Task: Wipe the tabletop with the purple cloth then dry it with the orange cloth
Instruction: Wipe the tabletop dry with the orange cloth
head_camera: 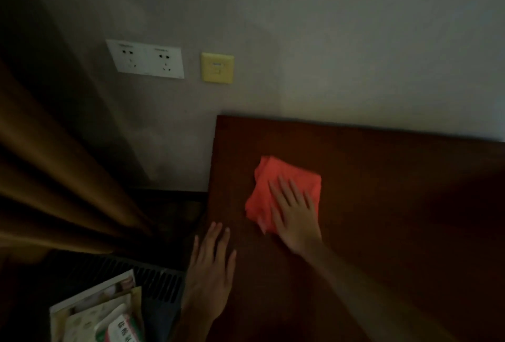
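Head view: right hand (296, 221) flat on orange cloth (276, 191), package writing unreadable

The right hand (296, 217) lies flat, fingers spread, on the folded orange cloth (276, 191), which sits on the dark wooden tabletop (396, 205) near its far left corner; the left hand (210, 265) rests palm down at the table's left edge, just beside the cloth but apart from it. On the wall (328, 41) behind hang a white double socket (146, 59) and a yellow plate (217, 68); a brown curtain (54, 177) falls at the left, with some packets (103, 314) below it.
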